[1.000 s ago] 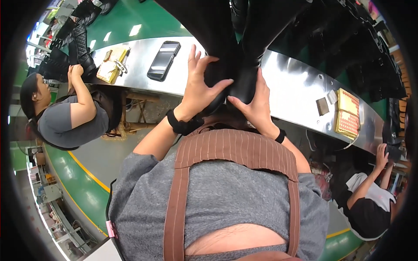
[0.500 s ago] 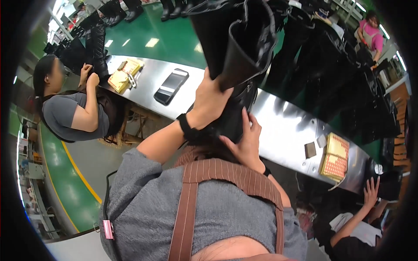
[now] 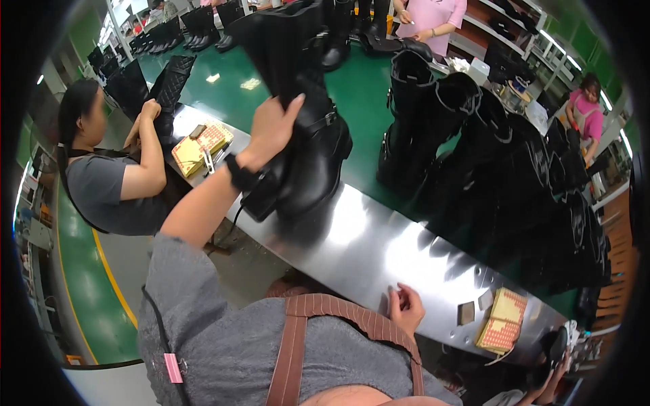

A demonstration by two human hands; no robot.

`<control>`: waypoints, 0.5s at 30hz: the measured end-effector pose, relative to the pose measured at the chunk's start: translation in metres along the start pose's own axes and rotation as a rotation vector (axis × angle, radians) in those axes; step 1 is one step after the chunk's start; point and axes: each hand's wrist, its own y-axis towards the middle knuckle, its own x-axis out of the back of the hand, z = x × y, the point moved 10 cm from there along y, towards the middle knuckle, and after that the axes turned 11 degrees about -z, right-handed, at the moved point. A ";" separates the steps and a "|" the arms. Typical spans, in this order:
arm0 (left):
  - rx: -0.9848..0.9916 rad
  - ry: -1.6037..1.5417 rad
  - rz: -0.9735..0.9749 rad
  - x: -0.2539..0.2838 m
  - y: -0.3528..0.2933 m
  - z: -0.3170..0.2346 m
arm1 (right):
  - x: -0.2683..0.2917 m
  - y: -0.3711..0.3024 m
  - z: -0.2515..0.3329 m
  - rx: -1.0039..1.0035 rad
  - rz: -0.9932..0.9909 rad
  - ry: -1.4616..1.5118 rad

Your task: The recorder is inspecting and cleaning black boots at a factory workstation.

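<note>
Biggest thing here is the green surface (image 3: 369, 108) out past the work spot, and in front of it runs a narrower shiny metal surface (image 3: 365, 250). A long line of tall dark boots (image 3: 416, 128) stands along the right side of the green, packed pretty tight. Co-worker (image 3: 112, 176) in a grey top sits at the left end. Now the main bit: the black boots (image 3: 311, 172), looks like a pair held together, are over the left part of the metal, tilted a little, toes toward the person. The lower edge is smeary, so I can't tell if the soles are touching. Hands are well apart: left hand (image 3: 271, 132) is clamped around the shafts just above the buckle strap, while the right hand (image 3: 406, 308) is near the front edge, fingers half curled, gripping nothing I can see. My two cents on handling these: one-handed on soft tall shafts, I'd keep the grip low like that so the tops don't flop, squeeze both shafts evenly so neither boot slips, keep the toes off the metal edge so the leather doesn't scuff, and bring the right hand under the soles if they start swinging. Watch the yellow bundle (image 3: 203, 145) close by on the left, too. Smallest stuff, a little dark block (image 3: 466, 312), is safely off to the right.
</note>
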 end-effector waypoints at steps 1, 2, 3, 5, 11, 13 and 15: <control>-0.030 0.041 -0.008 -0.025 0.019 0.004 | -0.001 0.000 0.000 0.009 -0.031 -0.026; -0.016 0.062 0.008 -0.057 0.040 0.013 | -0.003 -0.001 0.000 0.015 -0.051 -0.064; -0.033 0.074 -0.001 -0.087 0.061 0.018 | -0.001 -0.002 -0.001 0.005 -0.092 -0.104; -0.131 0.031 -0.063 -0.147 0.100 0.020 | -0.002 -0.002 -0.003 0.013 -0.112 -0.168; -0.176 -0.139 -0.225 -0.298 0.211 0.042 | -0.025 -0.002 -0.048 -0.222 0.340 -0.527; -0.002 0.005 -0.048 -0.354 0.232 0.076 | -0.025 0.002 -0.049 -0.243 0.327 -0.525; 0.131 0.214 0.050 -0.398 0.202 0.115 | -0.026 0.005 -0.047 -0.244 0.305 -0.522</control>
